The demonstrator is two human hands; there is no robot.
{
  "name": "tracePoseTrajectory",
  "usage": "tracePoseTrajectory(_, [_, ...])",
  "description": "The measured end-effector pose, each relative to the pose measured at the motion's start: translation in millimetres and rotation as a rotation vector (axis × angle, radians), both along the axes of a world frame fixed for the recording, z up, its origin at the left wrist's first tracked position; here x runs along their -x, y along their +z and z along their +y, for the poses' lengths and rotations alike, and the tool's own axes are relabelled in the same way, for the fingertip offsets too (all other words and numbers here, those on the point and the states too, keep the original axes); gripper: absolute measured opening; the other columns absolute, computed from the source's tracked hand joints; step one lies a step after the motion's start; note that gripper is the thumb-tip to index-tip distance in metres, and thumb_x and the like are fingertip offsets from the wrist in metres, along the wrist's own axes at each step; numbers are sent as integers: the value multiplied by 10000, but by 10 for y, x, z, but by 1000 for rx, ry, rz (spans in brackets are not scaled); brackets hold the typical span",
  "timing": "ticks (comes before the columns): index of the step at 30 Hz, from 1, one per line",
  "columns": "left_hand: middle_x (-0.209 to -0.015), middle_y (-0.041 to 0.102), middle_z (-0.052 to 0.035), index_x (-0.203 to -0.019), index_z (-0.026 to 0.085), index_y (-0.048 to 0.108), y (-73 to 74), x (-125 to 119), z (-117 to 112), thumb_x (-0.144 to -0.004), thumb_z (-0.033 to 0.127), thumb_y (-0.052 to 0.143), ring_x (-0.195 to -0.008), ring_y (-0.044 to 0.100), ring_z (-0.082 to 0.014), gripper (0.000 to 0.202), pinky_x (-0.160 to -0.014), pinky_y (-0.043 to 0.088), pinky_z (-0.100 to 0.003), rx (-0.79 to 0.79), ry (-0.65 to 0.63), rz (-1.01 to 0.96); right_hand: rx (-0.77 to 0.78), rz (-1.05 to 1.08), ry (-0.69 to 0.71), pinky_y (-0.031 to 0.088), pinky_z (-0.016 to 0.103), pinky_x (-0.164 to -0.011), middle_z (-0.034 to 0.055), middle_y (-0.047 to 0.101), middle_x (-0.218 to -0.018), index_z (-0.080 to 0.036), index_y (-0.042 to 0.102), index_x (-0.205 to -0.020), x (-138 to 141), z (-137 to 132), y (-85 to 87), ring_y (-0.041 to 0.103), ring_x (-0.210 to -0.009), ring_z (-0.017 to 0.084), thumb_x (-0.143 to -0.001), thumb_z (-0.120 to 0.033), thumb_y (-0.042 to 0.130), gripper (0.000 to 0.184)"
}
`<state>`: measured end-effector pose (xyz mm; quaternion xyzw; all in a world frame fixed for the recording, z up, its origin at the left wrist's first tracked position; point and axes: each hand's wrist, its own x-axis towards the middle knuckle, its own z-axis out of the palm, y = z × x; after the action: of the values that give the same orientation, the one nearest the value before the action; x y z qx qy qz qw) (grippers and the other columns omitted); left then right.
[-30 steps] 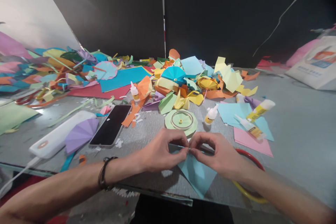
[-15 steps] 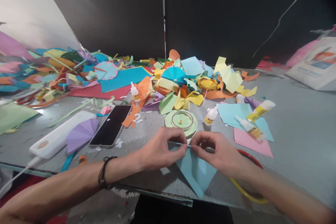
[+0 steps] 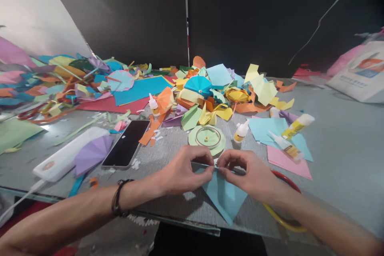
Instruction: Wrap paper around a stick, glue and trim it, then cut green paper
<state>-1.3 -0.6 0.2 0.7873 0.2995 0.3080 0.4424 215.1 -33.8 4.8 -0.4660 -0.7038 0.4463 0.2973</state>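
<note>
My left hand (image 3: 183, 172) and my right hand (image 3: 249, 176) meet at the near edge of the grey table (image 3: 345, 148). Both pinch the top folded edge of a light blue paper sheet (image 3: 223, 198), thumbs and forefingers pressed together and almost touching. The sheet's pointed corner hangs towards me over the table edge. Just beyond my fingers lies a pale green paper disc (image 3: 207, 138) with a ring on it. A dark bracelet sits on my left wrist.
A black phone (image 3: 127, 142), a white power bank (image 3: 69, 152) and a purple folded fan (image 3: 91, 153) lie at left. Glue bottles (image 3: 241, 131) (image 3: 297, 126) stand on blue and pink sheets at right. A heap of coloured paper scraps (image 3: 210, 92) fills the back. A red-yellow hoop (image 3: 285, 208) lies under my right forearm.
My hands have shifted slightly away from me along the fold, and the blue sheet has moved a little with them. Nothing else moved.
</note>
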Motion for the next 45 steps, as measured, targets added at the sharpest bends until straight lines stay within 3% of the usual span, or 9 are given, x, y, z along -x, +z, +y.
tracePoseTrajectory(19, [-668,597,14,-722,150,637,22,-8,23,-889,211,579,-674,529,-121,188,-645,424,-237,81,-52,57,-8,8,-9,497,313,-709,20,712,-841,-212,689,-848,13,9,-10,610,-749,166,-890,-254,665,64])
tracePoseTrajectory(45, [-725,683,-8,-761,139,688,22,-14,13,-822,149,611,-717,619,-127,99,-692,485,-221,79,-50,26,16,10,31,411,276,-612,2,646,-777,-196,701,-860,23,8,-19,492,-661,130,-917,-271,661,103])
